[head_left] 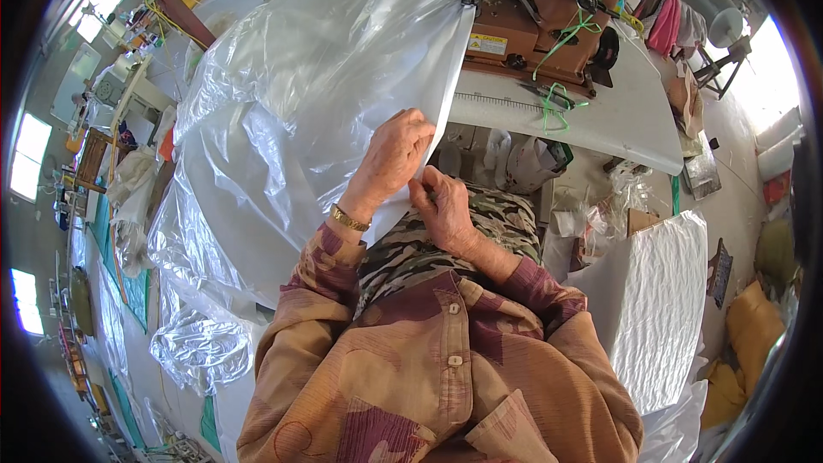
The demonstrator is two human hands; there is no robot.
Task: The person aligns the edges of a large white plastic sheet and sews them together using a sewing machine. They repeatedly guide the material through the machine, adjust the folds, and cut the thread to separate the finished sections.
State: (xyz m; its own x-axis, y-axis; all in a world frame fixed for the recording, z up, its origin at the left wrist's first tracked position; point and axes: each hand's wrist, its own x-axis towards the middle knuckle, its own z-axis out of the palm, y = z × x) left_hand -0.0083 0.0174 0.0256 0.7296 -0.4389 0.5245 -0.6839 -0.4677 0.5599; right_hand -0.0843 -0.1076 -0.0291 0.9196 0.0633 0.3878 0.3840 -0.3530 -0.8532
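A large sheet of whitish translucent plastic film (283, 94) spreads over the left of the sewing table and hangs down in shiny folds. Its straight right edge runs up under the head of a brown sewing machine (531, 13). My left hand (393, 159) is closed on that edge, fingers curled over it, with a gold-coloured watch band at the wrist. Just below and to the right, my right hand (446, 210) pinches the same edge near its lower end, above my camouflage-patterned lap. The fingertips of both hands are partly hidden.
Thread snips (559, 96) with green string lie on the pale tabletop (617, 133), which has a ruler strip along its front. Below it stands a white bin (531, 163). At my right is a stack of white sheeting (660, 309); a dark red post (167, 0) rises far left.
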